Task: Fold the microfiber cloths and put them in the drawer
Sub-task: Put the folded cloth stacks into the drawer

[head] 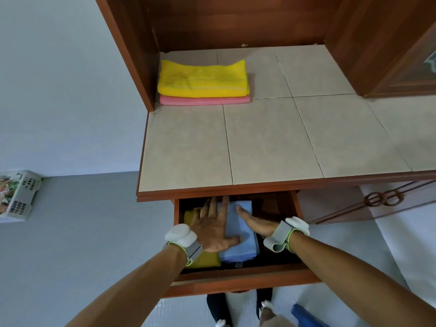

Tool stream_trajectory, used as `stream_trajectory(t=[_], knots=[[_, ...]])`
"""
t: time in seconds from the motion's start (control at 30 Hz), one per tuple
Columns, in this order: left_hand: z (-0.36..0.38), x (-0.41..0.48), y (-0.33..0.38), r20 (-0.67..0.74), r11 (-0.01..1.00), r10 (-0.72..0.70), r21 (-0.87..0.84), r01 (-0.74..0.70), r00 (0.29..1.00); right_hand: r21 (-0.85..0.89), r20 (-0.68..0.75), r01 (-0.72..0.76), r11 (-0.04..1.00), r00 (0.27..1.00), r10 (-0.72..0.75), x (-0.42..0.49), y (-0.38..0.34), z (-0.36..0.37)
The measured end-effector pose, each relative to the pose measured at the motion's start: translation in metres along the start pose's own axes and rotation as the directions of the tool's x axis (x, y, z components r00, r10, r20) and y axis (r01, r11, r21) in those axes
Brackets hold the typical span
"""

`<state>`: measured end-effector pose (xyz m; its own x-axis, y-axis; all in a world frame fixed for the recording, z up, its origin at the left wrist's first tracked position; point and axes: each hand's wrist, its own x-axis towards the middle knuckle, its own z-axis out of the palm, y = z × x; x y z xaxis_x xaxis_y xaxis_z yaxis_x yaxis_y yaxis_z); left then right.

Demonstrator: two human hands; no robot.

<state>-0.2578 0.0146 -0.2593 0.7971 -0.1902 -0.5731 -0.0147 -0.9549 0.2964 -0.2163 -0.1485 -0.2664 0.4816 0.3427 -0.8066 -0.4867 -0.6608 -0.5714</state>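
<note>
A tiled counter (271, 142) carries a yellow cloth (203, 79) stacked on a pink cloth (205, 100), well beyond the fingers (213, 206). Beneath them, the open drawer (240, 277) holds a blue cloth (240, 244) beside a mustard cloth (205, 259).

Folded sky-blue microfiber cloth (238, 232) beside mustard-yellow folded cloth (205, 259) in reddish-brown wooden drawer (236, 280); bright yellow folded cloth (203, 79) over pink one (205, 100) (beige mottled tile countertop (271, 142)).

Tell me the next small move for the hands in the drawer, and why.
Probably lift both hands out and reach for the yellow cloth on the counter. The blue cloth already lies folded in the open drawer beside a mustard cloth, with the left hand flat on it and the right hand against its side. The yellow cloth and the pink cloth beneath still wait.
</note>
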Motion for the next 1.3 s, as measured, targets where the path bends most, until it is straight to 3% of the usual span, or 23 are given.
stream_trajectory(t=[0.1, 0.27, 0.4, 0.57, 0.67, 0.73, 0.8, 0.87, 0.93, 1.0, 1.17, 1.3], knots=[[0.028, 0.008, -0.008, -0.034, 0.988, 0.019, 0.151, -0.013, 0.999, 0.016, -0.078, -0.037, 0.999, 0.996, 0.038, 0.01, 0.006, -0.001], [0.048, 0.007, -0.009, -0.02, 0.962, -0.019, 0.274, 0.023, 1.0, -0.403, -0.238, -0.202, 0.893, 0.965, 0.111, 0.007, 0.012, 0.001], [0.033, 0.003, -0.007, -0.038, 0.953, -0.029, 0.3, 0.039, 0.999, -0.518, -0.219, -0.213, 0.828, 0.969, 0.113, -0.012, -0.005, -0.003], [-0.014, -0.027, 0.028, 0.036, 0.947, -0.076, 0.316, 0.061, 0.996, -0.783, -0.099, -0.046, 0.62, 0.994, -0.052, -0.064, -0.04, -0.021], [-0.074, -0.045, 0.044, 0.1, 0.967, 0.159, 0.186, -0.175, 0.982, -0.726, -0.004, 0.014, 0.688, 1.0, -0.025, -0.099, -0.073, -0.031], [-0.114, -0.053, 0.049, 0.015, 0.964, 0.235, 0.124, -0.235, 0.972, -0.62, 0.039, 0.03, 0.784, 0.999, -0.007, -0.117, -0.098, -0.037], [-0.14, -0.053, 0.052, -0.143, 0.973, 0.223, 0.097, -0.211, 0.964, -0.606, -0.012, 0.057, 0.793, 0.997, -0.081, -0.128, -0.123, -0.05], [-0.157, -0.042, 0.049, -0.324, 0.984, 0.18, 0.049, -0.174, 0.929, -0.653, -0.108, 0.166, 0.739, 0.945, -0.307, -0.132, -0.147, -0.069], [-0.171, -0.023, 0.041, -0.475, 0.989, 0.139, 0.015, -0.15, 0.869, -0.703, -0.182, 0.258, 0.662, 0.836, -0.519, -0.124, -0.167, -0.088], [-0.176, -0.003, 0.032, -0.536, 0.995, 0.101, 0.041, -0.094, 0.838, -0.79, -0.271, 0.224, 0.57, 0.706, -0.654, -0.102, -0.178, -0.104], [-0.192, 0.034, 0.008, -0.507, 0.982, -0.043, 0.139, 0.131, 0.861, -0.957, -0.251, -0.018, 0.289, 0.551, -0.796, -0.035, -0.203, -0.132], [-0.216, 0.048, -0.011, -0.387, 0.971, -0.118, 0.149, 0.188, 0.914, -0.975, -0.209, -0.174, 0.136, 0.523, -0.826, 0.003, -0.223, -0.143]])
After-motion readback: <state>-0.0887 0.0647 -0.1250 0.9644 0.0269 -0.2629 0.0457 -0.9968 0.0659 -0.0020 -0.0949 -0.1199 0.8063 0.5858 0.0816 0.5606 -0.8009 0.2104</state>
